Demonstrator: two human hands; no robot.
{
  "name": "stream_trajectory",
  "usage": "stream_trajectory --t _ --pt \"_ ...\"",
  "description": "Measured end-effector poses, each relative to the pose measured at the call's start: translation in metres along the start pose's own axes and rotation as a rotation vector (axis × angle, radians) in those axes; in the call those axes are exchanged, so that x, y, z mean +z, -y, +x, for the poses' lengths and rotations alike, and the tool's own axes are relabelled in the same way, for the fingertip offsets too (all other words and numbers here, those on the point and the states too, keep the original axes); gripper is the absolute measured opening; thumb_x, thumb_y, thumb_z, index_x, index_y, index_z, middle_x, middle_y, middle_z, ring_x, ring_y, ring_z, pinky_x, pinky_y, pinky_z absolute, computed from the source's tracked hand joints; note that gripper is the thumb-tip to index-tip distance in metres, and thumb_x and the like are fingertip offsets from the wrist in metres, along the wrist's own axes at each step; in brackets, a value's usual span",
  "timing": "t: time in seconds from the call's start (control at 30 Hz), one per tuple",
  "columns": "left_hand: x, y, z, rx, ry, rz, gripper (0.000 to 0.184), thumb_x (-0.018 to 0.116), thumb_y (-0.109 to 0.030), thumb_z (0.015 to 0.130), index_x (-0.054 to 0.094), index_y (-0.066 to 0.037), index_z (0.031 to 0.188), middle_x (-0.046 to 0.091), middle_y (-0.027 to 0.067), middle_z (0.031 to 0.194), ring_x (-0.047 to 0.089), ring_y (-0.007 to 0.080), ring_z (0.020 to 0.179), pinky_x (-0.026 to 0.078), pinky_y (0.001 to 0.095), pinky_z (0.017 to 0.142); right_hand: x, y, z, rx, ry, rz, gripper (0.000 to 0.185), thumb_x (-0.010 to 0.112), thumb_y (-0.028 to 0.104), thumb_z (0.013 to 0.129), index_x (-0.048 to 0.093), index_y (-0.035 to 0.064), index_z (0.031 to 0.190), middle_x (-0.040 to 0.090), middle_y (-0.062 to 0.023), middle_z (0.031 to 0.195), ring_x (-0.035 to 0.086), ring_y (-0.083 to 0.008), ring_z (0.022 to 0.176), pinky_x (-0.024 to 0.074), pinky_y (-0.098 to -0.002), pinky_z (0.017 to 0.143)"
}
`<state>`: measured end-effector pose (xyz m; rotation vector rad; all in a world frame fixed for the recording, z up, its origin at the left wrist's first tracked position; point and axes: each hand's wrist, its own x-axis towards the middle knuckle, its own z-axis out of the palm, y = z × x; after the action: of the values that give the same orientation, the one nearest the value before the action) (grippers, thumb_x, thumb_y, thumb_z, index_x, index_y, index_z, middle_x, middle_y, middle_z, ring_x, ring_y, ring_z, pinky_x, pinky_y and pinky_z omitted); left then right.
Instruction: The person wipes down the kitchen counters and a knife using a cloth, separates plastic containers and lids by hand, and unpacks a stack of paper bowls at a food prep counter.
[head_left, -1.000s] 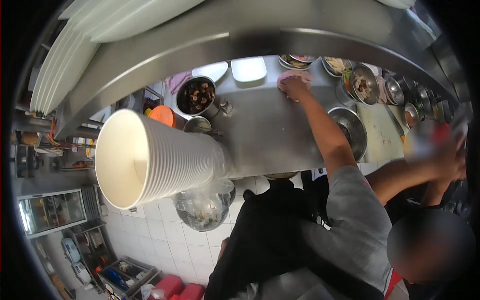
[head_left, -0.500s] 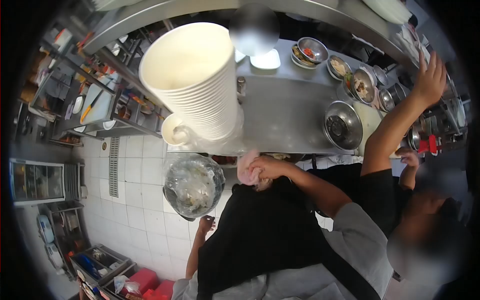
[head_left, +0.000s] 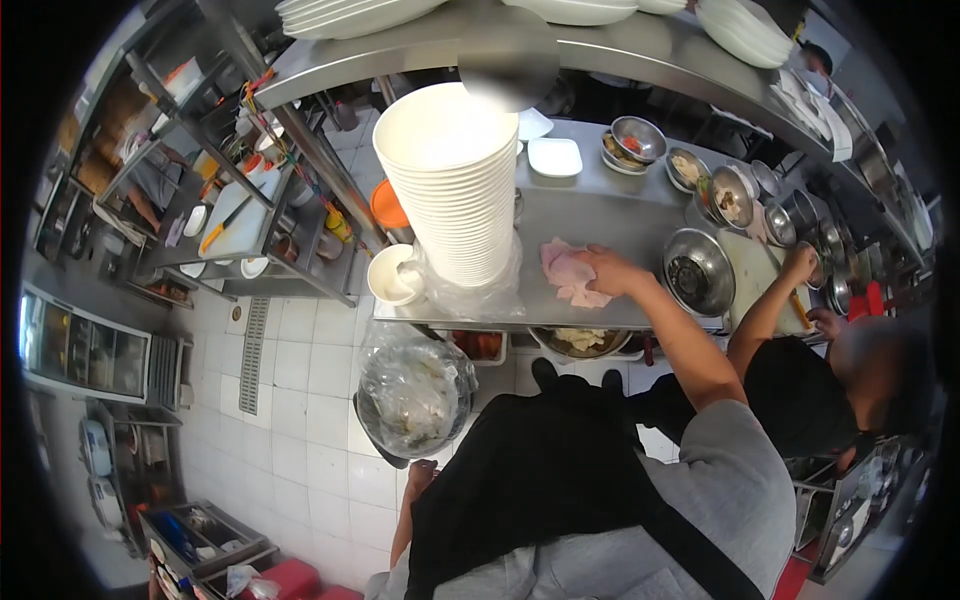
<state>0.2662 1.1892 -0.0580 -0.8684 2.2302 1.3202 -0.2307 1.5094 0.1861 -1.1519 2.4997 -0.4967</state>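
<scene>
My right hand [head_left: 607, 270] presses a crumpled pink cloth [head_left: 572, 270] onto the steel counter [head_left: 600, 220], its fingers on the cloth's right side. Down by my apron hangs my left hand [head_left: 422, 476], small in the view and partly hidden, so its fingers are hard to read. Just beyond it stands a bin lined with a clear plastic bag [head_left: 415, 390], with scraps inside. To the left of the cloth rises a tall stack of white paper tubs [head_left: 455, 200] in a plastic sleeve. A single tub [head_left: 390, 275] leans beside it.
A metal bowl [head_left: 698, 270] sits right of the cloth, by a cutting board [head_left: 752, 270]. A co-worker's arm [head_left: 770, 310] reaches over that board. Several ingredient bowls [head_left: 730, 195] line the back right. Overhead runs a steel shelf [head_left: 620, 58] with stacked plates.
My right hand has moved from the counter's front edge onto its top with the pink cloth. The co-worker's raised arm has come down to the board. The view has shifted.
</scene>
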Motion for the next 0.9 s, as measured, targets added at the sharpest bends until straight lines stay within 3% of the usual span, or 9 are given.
stream_trajectory --t 0.03,0.13,0.17,0.2,0.3,0.5,0.57,0.7,0.9 --pt "-0.001 0.008 0.006 0.296 0.020 0.448 0.030 0.060 -0.026 0.079 0.061 0.002 0.089 0.064 0.0196 0.083 0.065 0.0302 0.074 0.051 0.0391 0.067 0.004 -0.001 -0.004 0.064 0.016 -0.080 0.057 0.064 0.018 0.070 0.047 0.0113 0.124 0.048 -0.0170 0.122 0.044 -0.0351 0.114 0.0361 -0.0393 0.096" --pt "0.004 0.015 0.026 0.072 -0.113 0.193 0.028 0.060 -0.027 0.080 0.062 0.000 0.090 0.064 0.0204 0.085 0.065 0.0303 0.077 0.051 0.0390 0.067 0.048 -0.041 -0.012 0.120 -0.013 -0.124 0.062 0.065 0.024 0.071 0.044 0.0119 0.128 0.043 -0.0187 0.128 0.042 -0.0369 0.116 0.0346 -0.0418 0.098" --pt "-0.009 0.012 0.029 0.549 -0.064 0.596 0.030 0.058 -0.027 0.082 0.061 0.000 0.095 0.065 0.0182 0.082 0.065 0.0285 0.072 0.051 0.0372 0.063 0.058 -0.047 -0.016 0.100 -0.053 -0.100 0.062 0.065 0.026 0.072 0.044 0.0101 0.128 0.043 -0.0188 0.128 0.041 -0.0372 0.117 0.0337 -0.0424 0.098" --pt "-0.012 0.005 0.029 0.556 -0.055 0.611 0.030 0.058 -0.027 0.082 0.061 0.000 0.095 0.065 0.0182 0.082 0.065 0.0285 0.072 0.051 0.0372 0.063 0.069 -0.052 -0.022 0.111 -0.062 -0.090 0.062 0.065 0.026 0.072 0.044 0.0101 0.128 0.043 -0.0188 0.128 0.041 -0.0372 0.117 0.0337 -0.0424 0.098" --pt "-0.028 -0.038 0.026 -0.020 0.043 -0.276 0.032 0.056 -0.026 0.084 0.057 0.000 0.102 0.064 0.0147 0.079 0.063 0.0249 0.067 0.052 0.0350 0.058 0.092 -0.036 -0.048 0.244 -0.227 -0.098 0.060 0.064 0.031 0.075 0.045 0.0088 0.127 0.040 -0.0198 0.130 0.038 -0.0374 0.118 0.0316 -0.0440 0.099" --pt "-0.056 -0.040 0.054 0.053 0.144 -0.043 0.036 0.053 -0.026 0.086 0.051 0.001 0.110 0.061 0.0138 0.083 0.063 0.0244 0.069 0.053 0.0362 0.055 0.122 -0.033 -0.070 0.161 -0.632 -0.050 0.050 0.060 0.031 0.080 0.048 0.0079 0.123 0.040 -0.0181 0.130 0.036 -0.0372 0.120 0.0291 -0.0482 0.098" --pt "-0.065 -0.051 0.055 -0.273 0.020 -0.578 0.037 0.052 -0.027 0.087 0.049 0.000 0.112 0.060 0.0150 0.090 0.063 0.0253 0.072 0.053 0.0367 0.056 0.125 -0.033 -0.071 0.128 -0.702 -0.030 0.047 0.059 0.029 0.081 0.048 0.0073 0.121 0.041 -0.0159 0.129 0.037 -0.0351 0.120 0.0295 -0.0474 0.097" --pt "-0.140 -0.064 0.073 0.139 -0.175 -0.540 0.034 0.044 -0.026 0.091 0.052 0.003 0.106 0.058 0.0134 0.099 0.062 0.0220 0.083 0.053 0.0314 0.065 0.112 -0.036 -0.069 0.182 -0.675 0.041 0.045 0.059 0.028 0.081 0.049 0.0065 0.120 0.043 -0.0147 0.127 0.039 -0.0328 0.118 0.0306 -0.0459 0.096" --pt "-0.299 -0.292 0.024 0.517 -0.929 -0.716 0.047 0.033 -0.037 0.096 0.048 0.001 0.119 0.057 0.0105 0.110 0.054 0.0229 0.100 0.045 0.0381 0.085 0.105 -0.042 -0.063 0.153 -0.722 0.077 0.043 0.058 0.029 0.082 0.050 0.0055 0.118 0.044 -0.0131 0.125 0.041 -0.0320 0.114 0.0321 -0.0428 0.095"
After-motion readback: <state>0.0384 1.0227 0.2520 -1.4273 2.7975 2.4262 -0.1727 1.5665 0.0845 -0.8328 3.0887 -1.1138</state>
